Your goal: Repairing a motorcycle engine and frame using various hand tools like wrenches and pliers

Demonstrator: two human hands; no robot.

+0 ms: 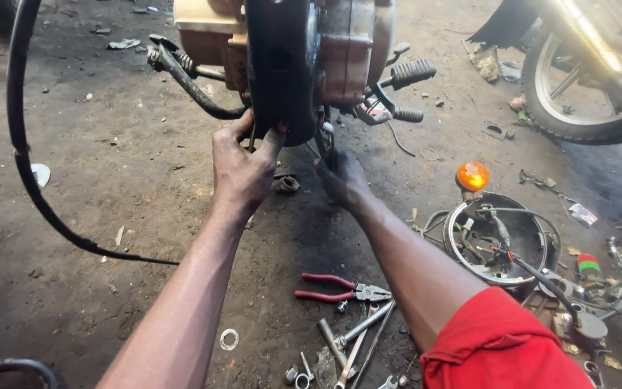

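Cable (23, 166) loops at far left, loose. Left hand (242, 169) pinches the dark engine underside (282, 72); right hand (343, 180) reaches beneath, grip hidden, cannot tell. Greasy fingers could slip; knees might scatter pliers (340, 287) and 1 washer (229, 338).

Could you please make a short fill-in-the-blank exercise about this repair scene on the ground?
1. The left hand grips the underside of the ____.
2. The pliers on the ground have ____ handles.
3. The turn-signal lamp beside the round headlight shell is ____.
4. The sleeve on the right arm is ____.

Answers: engine; red; orange; red
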